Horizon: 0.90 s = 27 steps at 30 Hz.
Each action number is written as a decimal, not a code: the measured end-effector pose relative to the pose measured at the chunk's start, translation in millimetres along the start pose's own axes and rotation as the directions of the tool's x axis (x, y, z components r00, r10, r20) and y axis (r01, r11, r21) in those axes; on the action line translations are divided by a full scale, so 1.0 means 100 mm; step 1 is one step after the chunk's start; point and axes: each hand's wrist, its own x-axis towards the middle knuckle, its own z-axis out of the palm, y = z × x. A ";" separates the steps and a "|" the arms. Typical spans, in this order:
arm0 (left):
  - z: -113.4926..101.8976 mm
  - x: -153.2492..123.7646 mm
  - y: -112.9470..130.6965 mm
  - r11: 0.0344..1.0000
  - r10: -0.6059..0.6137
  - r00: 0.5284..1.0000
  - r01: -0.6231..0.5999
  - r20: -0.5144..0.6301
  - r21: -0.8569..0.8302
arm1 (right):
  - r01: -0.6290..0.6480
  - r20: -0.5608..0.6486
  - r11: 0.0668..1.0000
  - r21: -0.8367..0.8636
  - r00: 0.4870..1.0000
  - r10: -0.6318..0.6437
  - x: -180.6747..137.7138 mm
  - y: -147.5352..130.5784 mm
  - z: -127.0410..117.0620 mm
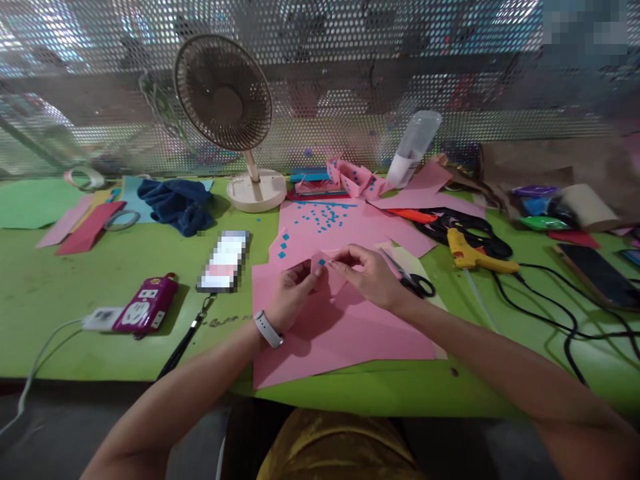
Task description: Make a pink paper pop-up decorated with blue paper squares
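Between my two hands is a small piece of pink paper (pixel 332 275) with a blue diamond (pixel 321 263) on it. My left hand (pixel 295 293) grips its left side between thumb and fingers. My right hand (pixel 367 272) is closed in a pinch at the paper's upper right; whether a tiny bit sits in the fingertips is too small to tell. Under both hands lies a large pink sheet (pixel 345 333). Just beyond them, small blue paper bits (pixel 327 217) are scattered on another pink sheet, and a pink strip (pixel 278 248) carries several blue diamonds. Scissors (pixel 415 283) lie by my right wrist.
A fan (pixel 256 190) stands at the back, near a folded pink paper piece (pixel 355 179) and a clear plastic container (pixel 413 150). At right are a yellow glue gun (pixel 473 253) with cords and a phone (pixel 597 275). Another phone (pixel 225 260) and a purple power bank (pixel 147 305) lie left.
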 end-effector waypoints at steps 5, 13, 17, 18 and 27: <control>0.00 0.00 0.01 1.000 0.003 1.000 -0.003 0.001 0.010 | -0.011 0.006 1.000 0.010 1.000 0.011 -0.01 0.00 0.00; 0.00 -0.01 0.02 1.000 -0.005 1.000 0.005 -0.011 0.015 | -0.011 0.011 1.000 0.024 1.000 0.011 -0.01 0.00 0.01; 0.00 -0.01 0.02 1.000 -0.003 1.000 0.003 -0.014 0.029 | -0.013 0.016 0.999 0.035 1.000 0.013 -0.01 0.00 0.01; 0.00 -0.01 0.01 1.000 -0.001 1.000 0.001 -0.010 0.030 | -0.015 0.017 0.999 0.039 1.000 0.015 -0.01 0.00 0.01; 0.02 -0.01 0.05 0.999 -0.005 1.000 0.006 -0.014 0.032 | -0.026 0.017 0.999 0.044 1.000 0.026 -0.01 0.02 0.02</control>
